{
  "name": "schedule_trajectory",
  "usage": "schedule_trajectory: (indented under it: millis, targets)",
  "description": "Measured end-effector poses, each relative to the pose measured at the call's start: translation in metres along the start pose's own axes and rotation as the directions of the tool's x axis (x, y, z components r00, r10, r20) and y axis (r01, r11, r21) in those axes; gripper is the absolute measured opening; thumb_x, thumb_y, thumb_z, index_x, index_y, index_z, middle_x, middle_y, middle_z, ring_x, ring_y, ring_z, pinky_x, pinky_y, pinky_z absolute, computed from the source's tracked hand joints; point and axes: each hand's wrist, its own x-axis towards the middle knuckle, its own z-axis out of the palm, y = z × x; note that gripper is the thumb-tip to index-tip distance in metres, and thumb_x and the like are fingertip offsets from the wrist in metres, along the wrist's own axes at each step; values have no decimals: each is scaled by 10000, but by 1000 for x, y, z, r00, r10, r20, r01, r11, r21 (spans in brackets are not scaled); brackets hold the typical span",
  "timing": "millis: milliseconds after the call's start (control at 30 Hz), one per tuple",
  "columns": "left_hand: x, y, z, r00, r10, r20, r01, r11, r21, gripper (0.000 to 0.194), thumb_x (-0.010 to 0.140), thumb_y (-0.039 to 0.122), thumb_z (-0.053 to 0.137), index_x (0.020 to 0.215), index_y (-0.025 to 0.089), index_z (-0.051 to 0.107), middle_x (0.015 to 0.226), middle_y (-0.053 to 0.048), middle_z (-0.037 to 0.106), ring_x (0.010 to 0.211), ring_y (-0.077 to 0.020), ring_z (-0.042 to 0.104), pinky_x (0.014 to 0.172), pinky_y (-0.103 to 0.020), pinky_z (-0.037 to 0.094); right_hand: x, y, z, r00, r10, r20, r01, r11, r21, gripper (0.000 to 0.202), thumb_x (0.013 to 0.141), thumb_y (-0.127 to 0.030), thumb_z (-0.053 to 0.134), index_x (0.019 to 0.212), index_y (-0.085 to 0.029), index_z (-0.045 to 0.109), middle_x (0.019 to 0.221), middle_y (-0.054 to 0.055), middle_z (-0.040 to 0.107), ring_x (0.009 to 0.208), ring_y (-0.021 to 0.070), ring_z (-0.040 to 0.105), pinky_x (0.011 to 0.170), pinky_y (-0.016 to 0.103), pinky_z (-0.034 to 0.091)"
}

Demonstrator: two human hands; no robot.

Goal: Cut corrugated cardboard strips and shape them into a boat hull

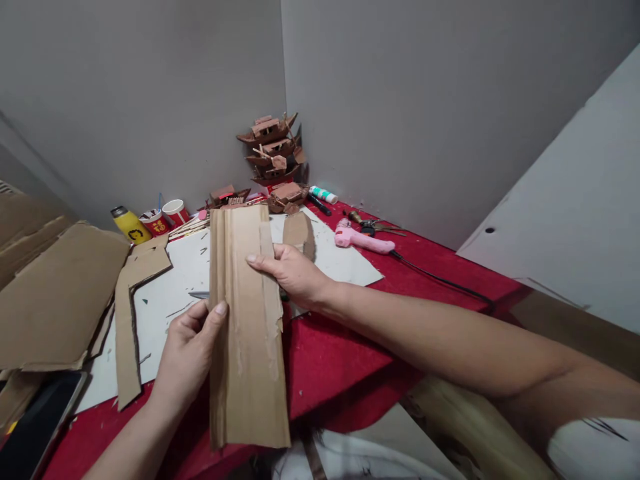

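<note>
Dim, soft light is seen; the upper corners are darkened, and slight blur is noticed at lower right.

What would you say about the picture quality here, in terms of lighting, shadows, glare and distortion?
Head view: dim, even lighting with no strong glare on the cardboard strip; deep shadow under the near edge of the red tabletop; wide-angle stretch in the forearm at right; small clutter by the pink glue gun looks soft.
</note>
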Motion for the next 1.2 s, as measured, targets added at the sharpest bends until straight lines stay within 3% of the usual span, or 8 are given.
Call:
schedule_trajectory:
  millis: [400,533,633,700,833,933,1100,1200]
  targets:
    - [-8,-2,4,979,191,-65,-193,981,-27,283,823,435,589,966,201,655,869,-20,694,766,-165,614,662,-247,473,-2,-9,3,990,-14,138,-9,986,165,344,588,-414,801,746,-131,685,653,2,692,610,127,632,667,256,511]
    - [-9,11,1,941,276,-197,-271,961,51,220,790,403,641,899,213,644,831,8,663,749,-128,599,675,-212,473,1,-24,-1,969,-245,33,242,967,85,326,664,-450,742,816,-165,698,772,18,715,741,162,657,727,299,528]
    - [-8,19,-6,788,459,-410,-456,883,112,219,791,356,651,971,232,644,997,3,651,943,-146,599,858,-248,460,-1,-40,-7,763,-624,-167,623,780,-68,261,748,-439,681,904,-231,700,941,-3,711,975,177,627,894,329,488]
    - [-5,22,-11,784,406,-470,-467,884,-15,243,793,358,640,997,228,648,1038,-16,654,998,-174,601,912,-304,456,-6,-44,-11,583,-790,-190,757,614,-225,223,804,-422,635,929,-251,704,975,-4,705,1028,183,607,935,335,465]
    - [0,25,-18,994,56,-95,-90,909,-407,429,801,524,546,1001,165,670,952,-96,697,924,-254,649,803,-383,525,-15,-28,-11,384,-826,412,898,229,-376,300,845,-399,599,1035,-188,696,1042,91,691,982,207,618,902,352,478]
    - [2,24,-20,985,-105,138,160,856,-491,491,779,549,554,1027,141,666,904,-124,712,863,-288,671,728,-396,546,-14,-9,-6,142,-623,769,958,-109,-265,281,926,-298,470,1006,-162,703,1008,87,711,984,168,608,947,328,444]
    - [5,17,-23,975,-209,71,217,844,-491,375,656,182,731,1017,206,635,814,-13,717,680,-172,674,687,-289,541,-12,1,-4,52,-443,895,901,-366,-234,219,921,-265,501,1021,-263,697,1083,-28,698,1065,118,570,1086,324,298]
    - [7,16,-22,990,-104,100,139,877,-460,378,647,179,747,1003,207,625,765,3,698,609,-143,651,624,-253,528,-15,-2,-7,130,-477,869,885,-339,-319,219,901,-256,534,1073,-250,670,1144,11,673,1155,155,528,1100,382,281]
